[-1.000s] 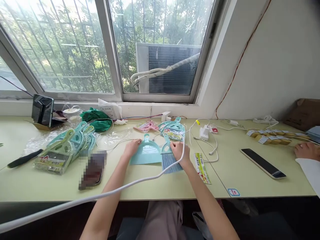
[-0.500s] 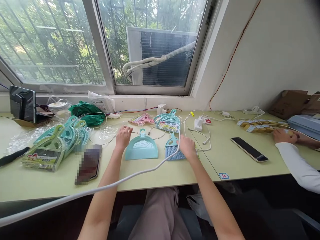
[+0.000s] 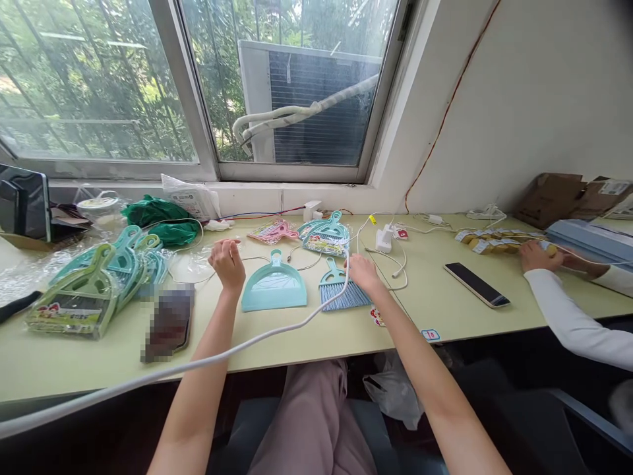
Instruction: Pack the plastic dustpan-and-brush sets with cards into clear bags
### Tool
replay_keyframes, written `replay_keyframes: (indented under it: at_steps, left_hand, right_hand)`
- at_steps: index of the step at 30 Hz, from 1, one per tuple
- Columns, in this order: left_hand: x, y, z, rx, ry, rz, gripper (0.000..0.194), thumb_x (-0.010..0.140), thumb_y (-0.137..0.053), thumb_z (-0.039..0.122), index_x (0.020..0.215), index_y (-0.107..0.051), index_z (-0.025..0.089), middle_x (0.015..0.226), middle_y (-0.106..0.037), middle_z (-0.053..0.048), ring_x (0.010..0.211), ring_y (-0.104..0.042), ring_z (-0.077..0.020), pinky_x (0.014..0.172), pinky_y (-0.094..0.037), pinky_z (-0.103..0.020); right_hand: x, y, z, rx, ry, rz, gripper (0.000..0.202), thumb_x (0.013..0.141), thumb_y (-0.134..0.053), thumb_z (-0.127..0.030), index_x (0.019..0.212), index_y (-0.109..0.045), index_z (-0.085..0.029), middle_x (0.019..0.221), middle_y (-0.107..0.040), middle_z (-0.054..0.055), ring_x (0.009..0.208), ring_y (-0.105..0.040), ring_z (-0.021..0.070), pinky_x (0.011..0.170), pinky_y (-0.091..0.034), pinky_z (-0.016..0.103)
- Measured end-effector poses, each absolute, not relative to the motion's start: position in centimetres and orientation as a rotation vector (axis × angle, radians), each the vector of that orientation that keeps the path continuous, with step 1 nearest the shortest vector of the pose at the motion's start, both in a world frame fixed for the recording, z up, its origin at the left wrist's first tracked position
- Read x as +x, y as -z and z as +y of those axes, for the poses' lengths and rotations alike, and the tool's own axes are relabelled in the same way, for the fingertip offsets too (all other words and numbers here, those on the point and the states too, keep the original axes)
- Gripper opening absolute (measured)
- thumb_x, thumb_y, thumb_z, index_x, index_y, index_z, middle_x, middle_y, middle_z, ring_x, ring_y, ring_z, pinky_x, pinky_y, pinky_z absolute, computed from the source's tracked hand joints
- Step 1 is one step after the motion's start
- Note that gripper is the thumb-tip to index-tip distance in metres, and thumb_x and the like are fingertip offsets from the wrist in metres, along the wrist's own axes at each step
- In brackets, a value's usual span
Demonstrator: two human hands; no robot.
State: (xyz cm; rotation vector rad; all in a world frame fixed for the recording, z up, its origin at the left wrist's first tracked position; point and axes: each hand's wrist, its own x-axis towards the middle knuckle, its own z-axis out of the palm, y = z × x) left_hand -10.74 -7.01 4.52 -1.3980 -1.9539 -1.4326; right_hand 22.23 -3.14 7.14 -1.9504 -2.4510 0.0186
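Note:
My left hand (image 3: 227,265) is raised just left of a light-blue dustpan (image 3: 275,290), apart from it. Its fingers are curled in, and I see nothing in them. The dustpan lies flat, its handle pointing to the window. Over the right edge of a small hand brush (image 3: 336,293) with blue bristles is my right hand (image 3: 363,272). Those fingers are bent together; their tips are mostly hidden, so I cannot tell whether they touch the brush. A small printed label (image 3: 376,316) shows beside my right forearm. A white cable (image 3: 277,335) crosses the view in front of the brush.
Wrapped dustpan sets (image 3: 74,297) and a phone (image 3: 168,323) lie left. Behind are a pink set (image 3: 273,231), a blue set (image 3: 324,234) and a charger (image 3: 384,239). Another phone (image 3: 476,285) lies right. A co-worker's hand (image 3: 539,256) touches yellow items (image 3: 494,243).
My left hand has moved slightly left, away from the dustpan, and turned with its fingers curled. My right hand stays by the brush. The printed label now shows beside my right forearm. The view shifted slightly.

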Motion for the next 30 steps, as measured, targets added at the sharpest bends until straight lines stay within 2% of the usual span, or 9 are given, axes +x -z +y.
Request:
replay_keyframes:
  at_steps: [4, 9, 12, 16, 19, 22, 26, 30]
  left_hand:
    - [-11.1, -3.8, -6.5, -1.526, 1.348, -1.983, 0.045, 0.099, -0.023, 0.036, 0.093, -0.065, 0.022, 0.104, -0.064, -0.008, 0.101, -0.053, -0.0241, 0.096, -0.028, -0.039]
    - [-11.2, -3.0, -5.6, -1.632, 1.156, -2.045, 0.043, 0.098, -0.027, 0.037, 0.089, -0.067, 0.023, 0.103, -0.065, -0.008, 0.104, -0.051, -0.025, 0.104, -0.021, -0.044]
    - [-11.1, -2.8, -5.3, -1.674, 1.078, -2.063, 0.042, 0.098, -0.03, 0.038, 0.087, -0.067, 0.023, 0.104, -0.065, -0.008, 0.108, -0.049, -0.0253, 0.108, -0.015, -0.047]
    - [-10.8, -2.9, -5.4, -1.733, 1.052, -2.084, 0.042, 0.097, -0.031, 0.04, 0.086, -0.067, 0.023, 0.107, -0.065, -0.007, 0.112, -0.049, -0.0255, 0.111, -0.011, -0.05]
    - [-10.4, -3.5, -5.7, -1.873, 1.172, -2.102, 0.046, 0.097, -0.028, 0.041, 0.086, -0.068, 0.022, 0.104, -0.068, -0.006, 0.108, -0.053, -0.0236, 0.109, -0.022, -0.045]
    - [-10.1, -4.6, -6.4, -2.076, 1.427, -2.087, 0.059, 0.098, -0.017, 0.043, 0.085, -0.07, 0.021, 0.099, -0.071, -0.005, 0.101, -0.059, -0.0207, 0.101, -0.037, -0.037]
    - [-11.1, -5.4, -6.9, -2.065, 1.736, -2.174, 0.077, 0.097, -0.001, 0.046, 0.094, -0.072, 0.018, 0.111, -0.07, -0.005, 0.111, -0.058, -0.0203, 0.102, -0.038, -0.034]
    - [-12.9, -4.5, -6.1, -2.159, 1.728, -2.433, 0.068, 0.097, -0.012, 0.049, 0.106, -0.07, 0.016, 0.117, -0.068, -0.009, 0.114, -0.058, -0.0235, 0.099, -0.041, -0.038]
  right_hand:
    - [21.5, -7.0, -1.8, -1.984, -0.035, -2.539, 0.018, 0.082, -0.064, -0.019, 0.097, -0.069, -0.012, 0.099, -0.07, 0.015, 0.092, -0.066, 0.0238, 0.07, -0.043, 0.027]
    - [21.0, -6.6, -1.9, -1.863, -0.022, -2.626, 0.013, 0.079, -0.064, -0.02, 0.089, -0.071, -0.014, 0.095, -0.071, 0.014, 0.089, -0.066, 0.0238, 0.07, -0.042, 0.027]
    - [22.0, -6.0, -3.0, -1.748, -0.015, -2.633, 0.017, 0.083, -0.06, -0.025, 0.092, -0.071, -0.016, 0.095, -0.071, 0.013, 0.092, -0.065, 0.0238, 0.074, -0.042, 0.027]
    - [24.2, -5.8, -6.2, -1.404, -0.127, -2.543, 0.024, 0.088, -0.054, -0.027, 0.106, -0.069, -0.022, 0.102, -0.072, 0.008, 0.093, -0.066, 0.0201, 0.077, -0.044, 0.025]
    - [24.3, -7.0, -8.9, -1.238, -0.238, -2.366, 0.027, 0.088, -0.053, -0.029, 0.109, -0.069, -0.022, 0.106, -0.072, 0.007, 0.087, -0.067, 0.0179, 0.079, -0.047, 0.026]
    - [22.0, -8.7, -10.3, -1.207, -0.384, -2.236, 0.025, 0.087, -0.053, -0.032, 0.1, -0.072, -0.022, 0.095, -0.074, 0.006, 0.073, -0.066, 0.0175, 0.072, -0.049, 0.027]
    - [16.6, -10.1, -9.4, -1.155, -0.495, -2.253, 0.021, 0.087, -0.051, -0.024, 0.089, -0.071, -0.018, 0.085, -0.074, 0.004, 0.079, -0.067, 0.0176, 0.074, -0.047, 0.025]
    - [11.1, -8.6, -7.3, -1.337, -0.342, -2.393, 0.022, 0.089, -0.05, -0.025, 0.092, -0.071, -0.019, 0.091, -0.073, 0.007, 0.087, -0.066, 0.0187, 0.075, -0.044, 0.024]
